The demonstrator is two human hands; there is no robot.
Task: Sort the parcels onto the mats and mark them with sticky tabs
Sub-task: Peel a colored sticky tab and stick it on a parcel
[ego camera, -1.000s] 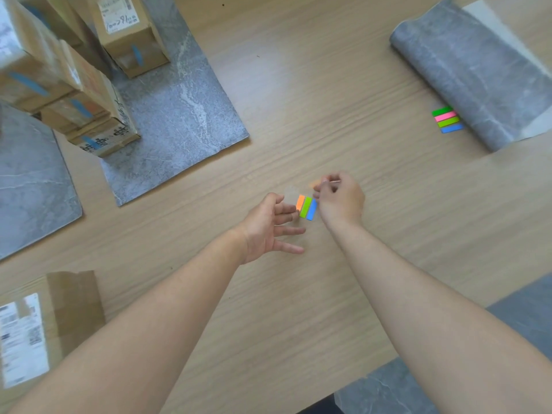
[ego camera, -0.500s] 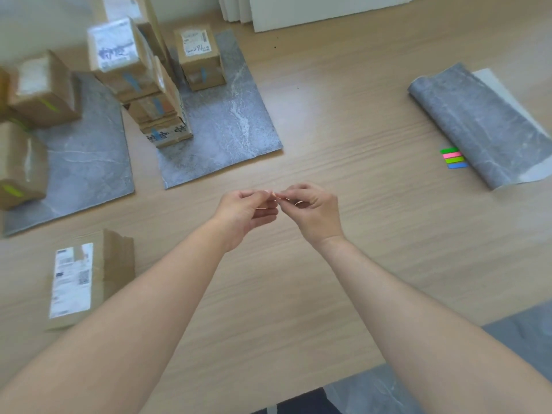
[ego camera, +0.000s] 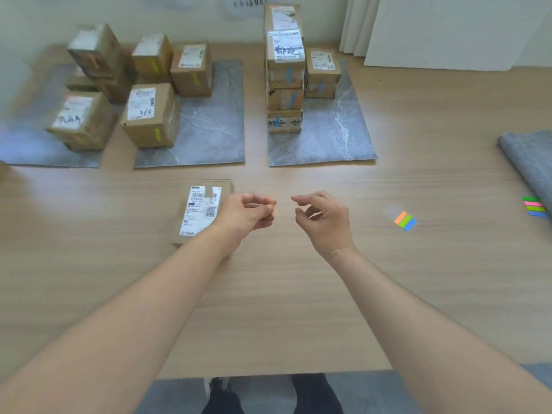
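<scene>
My left hand point(ego camera: 249, 215) pinches a small orange sticky tab point(ego camera: 271, 201) between thumb and fingertips, just right of a flat brown parcel point(ego camera: 201, 212) with a white label lying on the wooden table. My right hand point(ego camera: 324, 219) hovers beside it with loosely curled fingers and holds nothing. A sheet of orange, green and blue tabs point(ego camera: 404, 221) lies on the table to the right. Three grey mats hold parcels: a left mat point(ego camera: 35, 150), a middle mat point(ego camera: 209, 135) and a right mat point(ego camera: 337, 135) with a tall stack point(ego camera: 285, 70).
A rolled grey mat point(ego camera: 528, 156) lies at the right edge, with a second set of coloured tabs point(ego camera: 534, 207) beside it. A wall and white panels stand behind the mats. My legs show below the table's near edge.
The view has tilted up, so all three mats show. My hands have parted. The tab sheet now lies on the table to the right, and my left hand keeps one orange tab.
</scene>
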